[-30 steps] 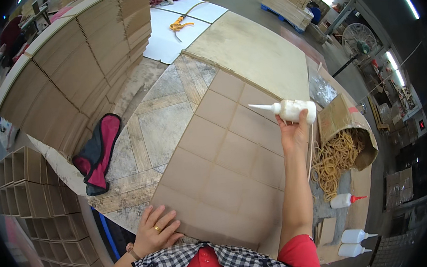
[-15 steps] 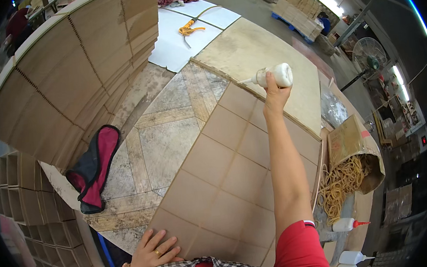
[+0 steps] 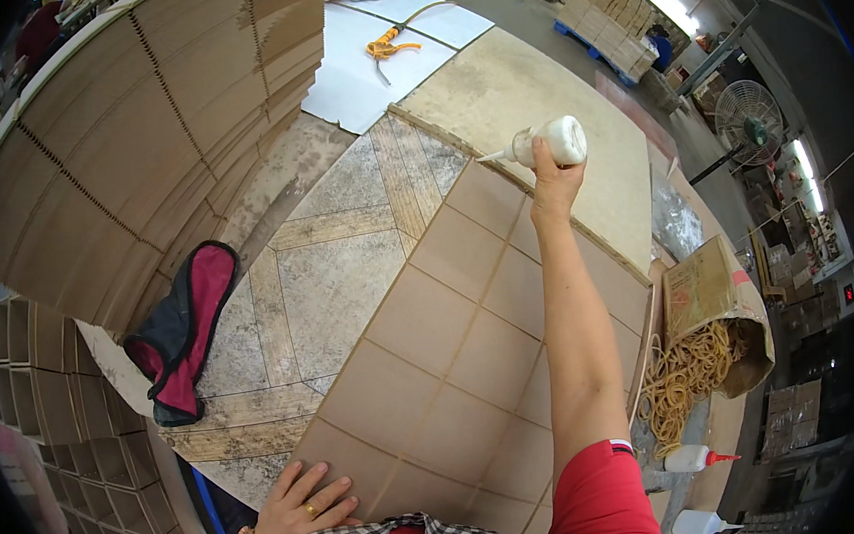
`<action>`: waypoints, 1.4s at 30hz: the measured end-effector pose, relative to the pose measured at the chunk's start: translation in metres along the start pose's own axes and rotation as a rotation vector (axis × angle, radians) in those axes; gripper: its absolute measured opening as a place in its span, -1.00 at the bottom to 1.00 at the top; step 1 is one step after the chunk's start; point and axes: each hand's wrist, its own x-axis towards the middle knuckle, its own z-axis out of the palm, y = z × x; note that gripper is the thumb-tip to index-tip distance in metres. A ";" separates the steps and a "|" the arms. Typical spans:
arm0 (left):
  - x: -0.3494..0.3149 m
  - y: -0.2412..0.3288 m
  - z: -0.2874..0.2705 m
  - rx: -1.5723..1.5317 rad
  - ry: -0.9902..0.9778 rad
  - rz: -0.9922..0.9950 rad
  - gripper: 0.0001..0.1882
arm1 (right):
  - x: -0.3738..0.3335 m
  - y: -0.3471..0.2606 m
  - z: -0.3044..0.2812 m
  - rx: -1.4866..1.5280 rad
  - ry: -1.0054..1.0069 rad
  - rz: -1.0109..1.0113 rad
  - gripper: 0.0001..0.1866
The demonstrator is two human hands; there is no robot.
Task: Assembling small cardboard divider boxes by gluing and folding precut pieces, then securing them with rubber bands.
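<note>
A white squeeze bottle [image 3: 565, 140] lies sideways in the grip of the person's right hand [image 3: 554, 185], its nozzle pointing left near the far corner of a brown gridded panel [image 3: 430, 332]; whether the tip touches cannot be told. The panel stretches below the right forearm, and the left hand [image 3: 303, 506], fingers slightly spread, rests flat on its near left corner. Beyond the panel lies a pale board [image 3: 523, 84]; to its right, a carton [image 3: 700, 291] spills tan bands [image 3: 685, 379].
</note>
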 end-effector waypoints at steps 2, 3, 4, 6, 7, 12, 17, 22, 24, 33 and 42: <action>-0.001 -0.001 0.002 0.012 0.003 0.008 -0.52 | 0.000 0.002 0.000 0.023 -0.013 -0.004 -0.32; -0.001 -0.001 0.002 0.017 0.001 0.010 -0.52 | 0.001 0.003 0.000 0.035 -0.020 -0.005 -0.31; -0.001 -0.001 0.002 0.022 -0.001 0.012 -0.52 | 0.002 0.005 0.000 0.025 -0.021 -0.010 -0.31; -0.001 0.000 0.001 0.028 -0.009 0.010 -0.52 | 0.003 0.008 0.000 0.004 -0.023 -0.018 -0.31; -0.002 0.000 0.001 0.031 -0.012 0.009 -0.51 | 0.004 0.009 -0.001 0.000 -0.031 -0.013 -0.32; -0.002 0.000 0.000 0.044 -0.017 0.015 -0.51 | 0.012 0.015 -0.009 -0.038 -0.080 -0.075 -0.37; -0.003 -0.001 0.002 0.049 -0.015 0.021 -0.51 | 0.014 0.015 -0.019 -0.043 -0.085 -0.074 -0.39; 0.000 0.002 -0.002 0.009 -0.018 -0.004 -0.51 | 0.013 0.006 -0.039 -0.011 -0.070 -0.003 -0.38; 0.000 0.002 -0.001 -0.032 0.010 -0.011 -0.55 | 0.009 0.001 -0.050 0.015 -0.061 0.018 -0.38; 0.004 0.002 -0.003 -0.054 0.051 -0.002 -0.58 | 0.016 -0.015 -0.089 -0.157 -0.118 0.074 -0.39; 0.008 0.004 -0.003 -0.081 0.065 0.002 -0.61 | 0.003 -0.041 -0.177 -0.143 -0.022 0.097 -0.48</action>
